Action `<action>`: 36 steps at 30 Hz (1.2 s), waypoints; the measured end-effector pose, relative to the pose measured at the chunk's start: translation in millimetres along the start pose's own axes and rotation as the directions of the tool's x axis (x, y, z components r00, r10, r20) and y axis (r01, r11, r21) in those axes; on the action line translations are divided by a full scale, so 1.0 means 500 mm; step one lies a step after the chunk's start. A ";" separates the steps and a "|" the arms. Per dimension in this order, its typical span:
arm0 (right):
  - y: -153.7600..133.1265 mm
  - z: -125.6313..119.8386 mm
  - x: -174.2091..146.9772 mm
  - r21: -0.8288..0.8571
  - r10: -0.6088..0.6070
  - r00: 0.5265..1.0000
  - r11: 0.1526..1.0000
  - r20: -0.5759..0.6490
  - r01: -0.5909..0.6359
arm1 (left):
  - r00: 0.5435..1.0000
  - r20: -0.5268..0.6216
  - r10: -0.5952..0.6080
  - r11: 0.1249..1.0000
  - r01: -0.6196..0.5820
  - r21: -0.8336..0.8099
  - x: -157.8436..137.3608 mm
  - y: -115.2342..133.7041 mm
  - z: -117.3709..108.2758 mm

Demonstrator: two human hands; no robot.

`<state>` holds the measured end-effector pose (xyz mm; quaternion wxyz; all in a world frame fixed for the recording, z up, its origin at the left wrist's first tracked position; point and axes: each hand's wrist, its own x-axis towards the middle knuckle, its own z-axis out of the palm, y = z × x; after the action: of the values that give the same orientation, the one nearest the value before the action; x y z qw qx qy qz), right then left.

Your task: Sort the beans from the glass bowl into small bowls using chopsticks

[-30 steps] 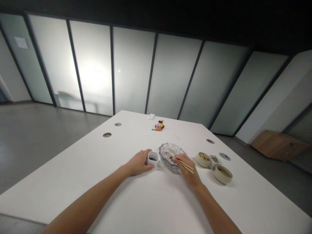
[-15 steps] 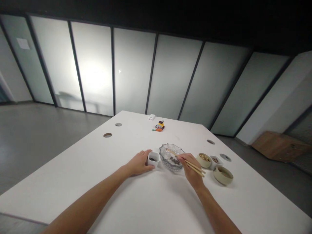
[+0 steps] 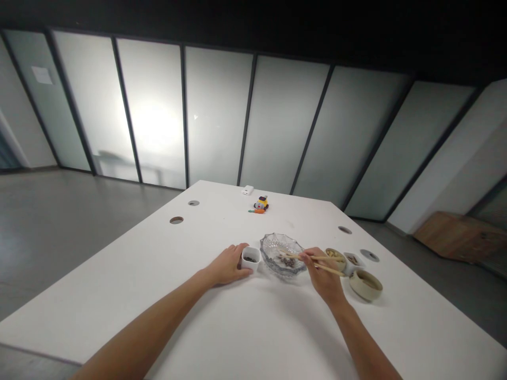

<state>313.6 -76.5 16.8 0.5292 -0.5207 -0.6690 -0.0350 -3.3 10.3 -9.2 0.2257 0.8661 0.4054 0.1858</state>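
My left hand (image 3: 228,265) is closed around the side of a small white square cup (image 3: 251,267), which stands on the table with dark bits in it. To its right is a clear glass bowl (image 3: 273,266) holding a small heap of dark brown pieces (image 3: 288,260). A pair of wooden chopsticks (image 3: 330,258) is gripped in my right hand (image 3: 322,274), beside the bowl's right rim. Their tips reach into the bowl, over or at the dark pieces; whether they pinch one is too small to tell.
Right of my right hand stand a round bowl of pale pieces (image 3: 335,255), a white dish (image 3: 352,258) and a greenish round bowl (image 3: 366,286). Farther back on the white table (image 3: 190,322) lie a toy car (image 3: 261,203), a toy carrot (image 3: 257,211) and a white box (image 3: 247,190).
My right hand has moved a little to the right, and the chopstick tips have come down and nearer the dark pieces in the glass bowl. My left hand stays on the cup.
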 end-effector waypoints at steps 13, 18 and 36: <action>0.002 -0.001 -0.004 0.076 -0.005 0.993 0.997 0.116 -0.004 | 1.000 -0.001 -0.003 1.000 0.003 0.009 0.000 0.004 -0.001; 0.002 -0.002 -0.004 0.103 -0.023 0.994 0.995 0.109 0.012 | 1.000 -0.003 0.002 1.000 -0.002 0.005 0.001 0.000 0.001; -0.036 0.009 -0.005 0.121 0.094 0.985 0.990 -0.146 -0.077 | 1.000 0.007 -0.025 1.000 0.025 -0.001 -0.005 0.011 -0.007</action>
<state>297.0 -83.9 22.2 0.6088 -0.5135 -0.6046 -0.0131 -3.2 6.1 -3.4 0.2299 0.8614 0.4155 0.1802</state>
